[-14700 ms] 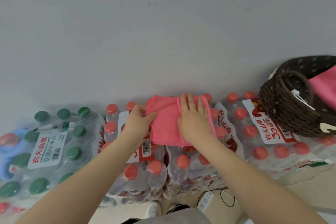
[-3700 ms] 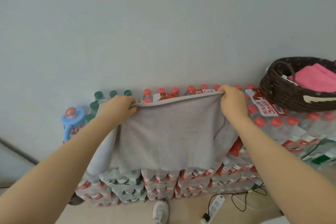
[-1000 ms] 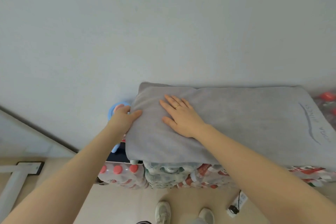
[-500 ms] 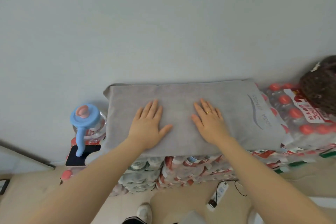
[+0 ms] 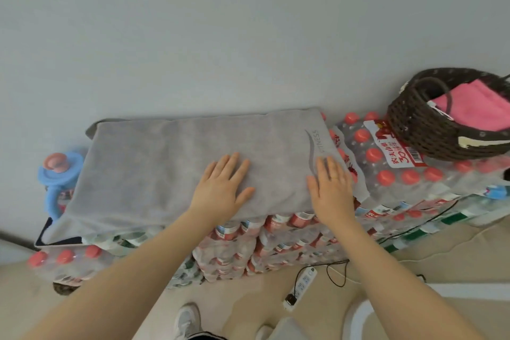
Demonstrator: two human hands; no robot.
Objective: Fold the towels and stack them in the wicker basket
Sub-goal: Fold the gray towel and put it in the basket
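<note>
A long grey towel (image 5: 154, 163), folded lengthwise, lies flat on top of stacked packs of water bottles. Printed lettering shows near its right end. My left hand (image 5: 223, 188) rests flat on the towel right of its middle, fingers straight and spread. My right hand (image 5: 329, 188) lies flat on the towel's right end, over the printed mark. The dark brown wicker basket (image 5: 419, 132) stands at the right on the bottle packs, with a folded pink towel (image 5: 474, 110) inside it.
Shrink-wrapped bottle packs (image 5: 392, 174) with red caps form the work surface against a pale wall. A blue-handled jug (image 5: 59, 171) stands at the towel's left end. On the floor lie a white power strip (image 5: 302, 284) with black cable, and my shoes (image 5: 187, 317).
Both hands have slid to the right along the grey towel while staying flat on it. The view has swung right, so the whole basket with the pink towel shows.
</note>
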